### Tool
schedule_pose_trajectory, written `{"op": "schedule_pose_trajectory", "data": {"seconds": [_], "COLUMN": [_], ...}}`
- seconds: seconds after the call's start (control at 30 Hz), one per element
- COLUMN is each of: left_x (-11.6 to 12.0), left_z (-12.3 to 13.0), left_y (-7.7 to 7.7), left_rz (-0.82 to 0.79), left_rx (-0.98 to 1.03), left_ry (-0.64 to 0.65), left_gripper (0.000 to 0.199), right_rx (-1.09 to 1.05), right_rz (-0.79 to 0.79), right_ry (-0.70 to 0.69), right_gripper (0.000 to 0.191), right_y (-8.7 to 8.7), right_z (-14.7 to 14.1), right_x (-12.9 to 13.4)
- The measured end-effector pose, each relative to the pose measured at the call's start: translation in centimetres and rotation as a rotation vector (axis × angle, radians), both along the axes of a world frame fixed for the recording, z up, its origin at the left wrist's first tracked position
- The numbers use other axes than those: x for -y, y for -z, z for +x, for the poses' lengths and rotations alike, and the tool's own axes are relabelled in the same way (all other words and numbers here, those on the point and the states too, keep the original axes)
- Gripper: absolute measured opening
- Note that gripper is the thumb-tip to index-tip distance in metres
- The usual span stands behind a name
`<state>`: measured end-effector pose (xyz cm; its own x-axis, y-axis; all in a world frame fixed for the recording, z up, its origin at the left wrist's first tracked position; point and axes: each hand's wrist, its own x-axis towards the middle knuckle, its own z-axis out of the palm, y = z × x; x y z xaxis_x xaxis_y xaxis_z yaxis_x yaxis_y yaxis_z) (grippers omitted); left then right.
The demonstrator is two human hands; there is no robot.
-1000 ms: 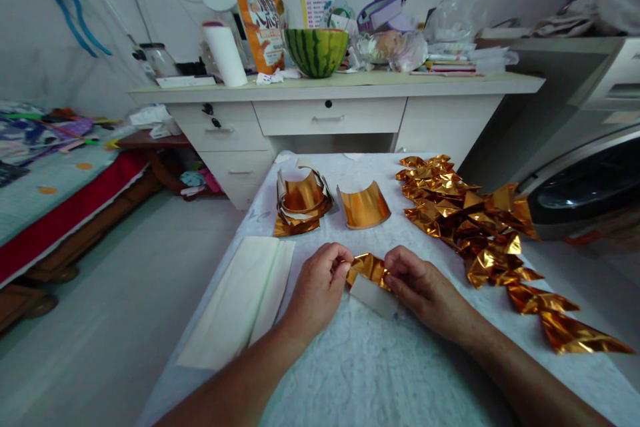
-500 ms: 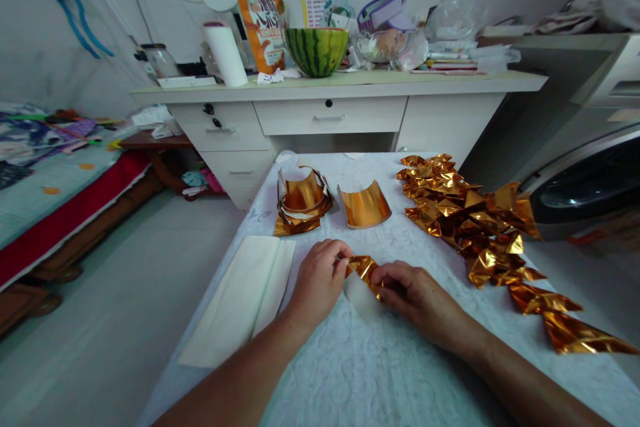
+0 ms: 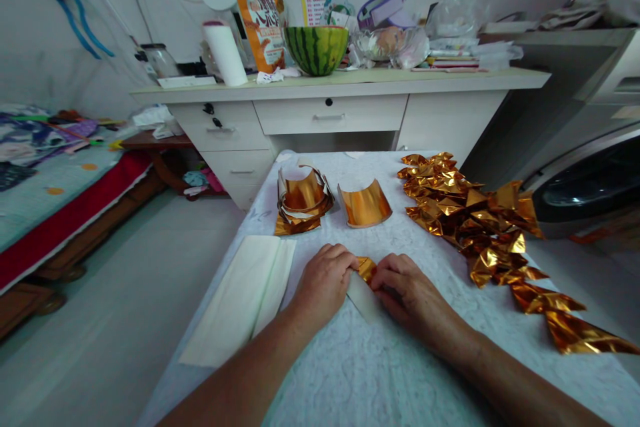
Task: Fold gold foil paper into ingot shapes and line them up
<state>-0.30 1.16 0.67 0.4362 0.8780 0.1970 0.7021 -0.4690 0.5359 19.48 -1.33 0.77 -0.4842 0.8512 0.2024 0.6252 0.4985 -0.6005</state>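
Observation:
Between my hands is a gold foil sheet (image 3: pixel 366 269) with a pale underside, partly folded, low over the cloth-covered table. My left hand (image 3: pixel 327 278) pinches its left edge, fingers closed. The fingers of my right hand (image 3: pixel 407 290) are closed on its right side. Just beyond stand a curved gold sheet (image 3: pixel 366 205) and, to its left, a stack of curled gold sheets (image 3: pixel 303 200). Folded gold foil pieces (image 3: pixel 460 213) lie heaped along the right side. White paper sheets (image 3: pixel 240 300) rest flat to the left of my left hand.
Behind the table (image 3: pixel 320 380) is a white desk (image 3: pixel 330 88) holding a watermelon half (image 3: pixel 317 50), an orange bag (image 3: pixel 260 20) and a white roll (image 3: pixel 225 53). A bed (image 3: pixel 60 200) is at the left, a washing machine (image 3: pixel 590 167) at the right.
My hands have come slightly closer together over the foil. Less of its gold side shows between them, and my left fingers have bent further over its edge.

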Motion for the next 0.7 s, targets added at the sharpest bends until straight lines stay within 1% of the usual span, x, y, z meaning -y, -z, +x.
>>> {"op": "schedule_pose_trajectory", "data": {"seconds": [0.1,0.2,0.33,0.43,0.57,0.7], "left_x": [0.0,0.2,0.7,0.9,1.0,1.2], "left_z": [-0.1,-0.2,-0.4,-0.6,-0.7,-0.7], "left_y": [-0.2,-0.5,-0.7,-0.6,-0.8,-1.2], "left_rz": [-0.026,-0.069,-0.099,-0.096,-0.087,-0.095], "left_rx": [-0.006,0.004,0.021,0.031,-0.004,-0.048], "left_ry": [0.024,0.053,0.122,0.156,0.178,0.209], "left_gripper": [0.024,0.027,0.026,0.022,0.019,0.017], "right_rx": [0.001,0.016,0.061,0.110,0.138,0.170], "right_rz": [-0.009,-0.036,-0.095,-0.124,-0.107,-0.033], "right_ry": [-0.039,-0.080,-0.138,-0.149,-0.144,-0.178], "right_gripper": [0.017,0.017,0.028,0.035,0.031,0.024], "right_y": [-0.1,-0.6,-1.7,-2.2,-2.0,-1.4], "right_z": [0.1,0.3,0.6,0.6,0.6,0.7], "right_x": [-0.1,0.1,0.6,0.8,0.7,0.4]}}
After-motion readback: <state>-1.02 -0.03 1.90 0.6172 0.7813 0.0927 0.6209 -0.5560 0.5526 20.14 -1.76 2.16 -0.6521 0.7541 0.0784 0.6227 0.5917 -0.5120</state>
